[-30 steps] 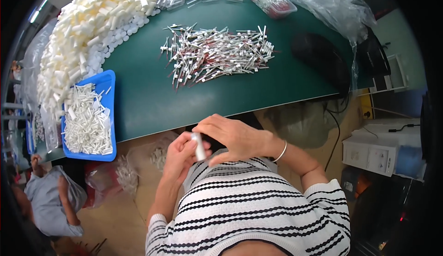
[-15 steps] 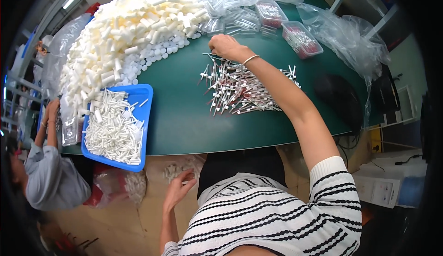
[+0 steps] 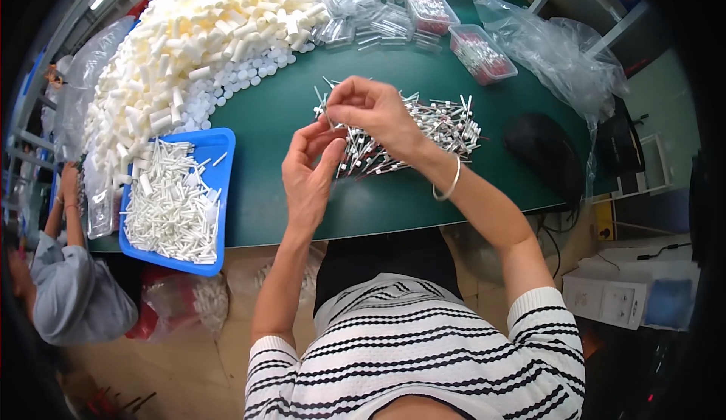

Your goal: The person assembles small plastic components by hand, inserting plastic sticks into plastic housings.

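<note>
Both hands meet at the left edge of a heap of thin dark-red and grey sticks with white collars (image 3: 446, 126) on the green table. My right hand (image 3: 382, 113) is closed in a pinch on a thin pale stick (image 3: 326, 106), which points up and left from the fingertips. Just below, my left hand (image 3: 308, 182) has its fingers curled, with the fingertips against those of the right hand. What lies between its thumb and fingers is too small to make out. Left of the hands, a blue tray (image 3: 229, 164) holds many short white tubes (image 3: 170, 212).
A big heap of cream cylinders (image 3: 189, 42) covers the far left, fringed by round white caps (image 3: 242, 72). Behind the sticks stand two clear boxes of red-and-white pieces (image 3: 484, 57), clear tubes (image 3: 382, 25) and plastic bags (image 3: 552, 57). Another person (image 3: 83, 291) works at left.
My left hand has risen from beside my lap to the table. The right hand has drawn back toward me from the far edge of the heap, meeting it with a stick.
</note>
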The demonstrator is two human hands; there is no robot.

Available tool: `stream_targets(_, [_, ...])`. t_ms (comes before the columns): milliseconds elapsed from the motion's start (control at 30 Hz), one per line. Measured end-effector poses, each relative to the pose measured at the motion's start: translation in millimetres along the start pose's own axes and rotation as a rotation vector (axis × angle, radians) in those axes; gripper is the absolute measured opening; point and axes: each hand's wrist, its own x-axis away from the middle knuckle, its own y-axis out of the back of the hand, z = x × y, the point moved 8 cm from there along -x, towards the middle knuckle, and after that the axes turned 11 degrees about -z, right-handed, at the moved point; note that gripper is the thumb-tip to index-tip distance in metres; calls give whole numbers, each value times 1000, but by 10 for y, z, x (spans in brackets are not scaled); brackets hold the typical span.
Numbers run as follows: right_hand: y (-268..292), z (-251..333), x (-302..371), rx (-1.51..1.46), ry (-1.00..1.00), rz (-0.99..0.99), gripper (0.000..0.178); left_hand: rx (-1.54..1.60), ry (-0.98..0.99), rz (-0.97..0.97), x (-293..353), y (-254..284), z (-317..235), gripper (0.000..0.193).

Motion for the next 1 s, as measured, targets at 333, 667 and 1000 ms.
stream_targets(333, [-325,482,904,1214,1111,15,26,-90,216,204,306,206,140,21])
stream_targets(667, [-162,-6,730,768,447,269,6,-671,206,337,-358,957,-404,23])
stream_targets(1000, [-86,-276,956,460,-145,185,16,-1625,-722,62,-2041,1413,-60,20])
